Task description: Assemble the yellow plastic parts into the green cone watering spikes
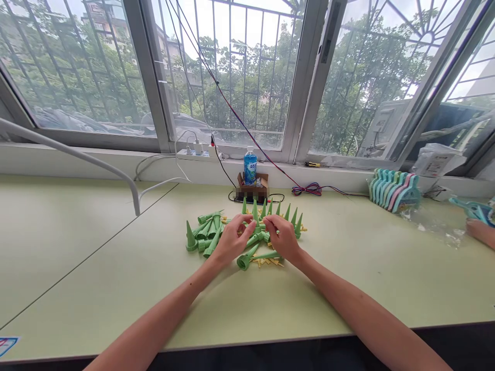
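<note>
My left hand [232, 238] is over the middle of a pile of green plastic cone spikes [211, 226], its thumb and fingers curled towards each other beside an upright green cone [255, 210]. Whether its fingertips touch that cone or pinch something small, I cannot tell. Just right of it, my right hand [284, 238] is closed in a pinch; what is in it, if anything, is hidden. More green cones stand upright in a row [286, 212] behind my hands. Small yellow pieces [266, 261] lie scattered under and around the cones, and one cone lies with its open end [243, 262] towards me.
Behind the cones stands a small brown box [261, 181] with a blue bottle [250, 166]. A coiled cable [309, 189] lies near the wall. Pastel plastic pieces [394, 189] stand in a row at right, near another person's hand [481, 232]. A white tube [96, 157] arches over the left.
</note>
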Available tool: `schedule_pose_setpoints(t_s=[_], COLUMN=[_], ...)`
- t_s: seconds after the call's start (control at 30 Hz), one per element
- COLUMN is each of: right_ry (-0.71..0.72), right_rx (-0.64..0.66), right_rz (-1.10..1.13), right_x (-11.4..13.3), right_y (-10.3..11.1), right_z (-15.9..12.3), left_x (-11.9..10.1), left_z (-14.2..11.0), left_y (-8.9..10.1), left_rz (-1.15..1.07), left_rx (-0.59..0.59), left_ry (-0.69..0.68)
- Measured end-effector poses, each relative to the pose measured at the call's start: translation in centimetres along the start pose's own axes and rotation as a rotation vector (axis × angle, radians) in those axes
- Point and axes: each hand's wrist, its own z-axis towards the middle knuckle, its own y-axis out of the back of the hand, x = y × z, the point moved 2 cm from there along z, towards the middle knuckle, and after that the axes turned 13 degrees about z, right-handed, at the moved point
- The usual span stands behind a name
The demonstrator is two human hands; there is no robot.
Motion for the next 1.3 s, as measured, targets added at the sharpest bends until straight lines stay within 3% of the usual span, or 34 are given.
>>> schedule_pose_setpoints(t_s=[0.17,0.6,0.77,0.97,1.13,1.3], right_ry=[-0.015,-0.087,-0.105,-0.085,-0.058,-0.031], right_rx=[0.008,0.019,-0.053,-0.085,-0.068,-0.062], right_rz=[0.008,0.048,0.027,-0.022,-0.036,-0.054], right_x=[-0.09,-0.39,-0.59,-0.73,-0.73,-0.71], right_y=[0.01,-0.23,-0.08,0.11,0.07,0.10], right_z=[0.00,-0.13,-0.10,-0.22,-0.26,-0.21], left_x=[0.09,0.37,0.06,-0.11,0.04,0.04], left_z=[-0.09,-0.14,-0.17,-0.01,0.05,-0.03], left_y=[-0.22,-0.11,-0.08,0.42,0.61,0.32], left_rz=[-0.019,0.132,0.135,0.012,0.076,-0.082], left_rx=[0.037,-0.022,-0.071,-0.106,-0.142,-0.098], left_ry=[-0.026,-0.127,-0.090,0.072,0.078,0.098])
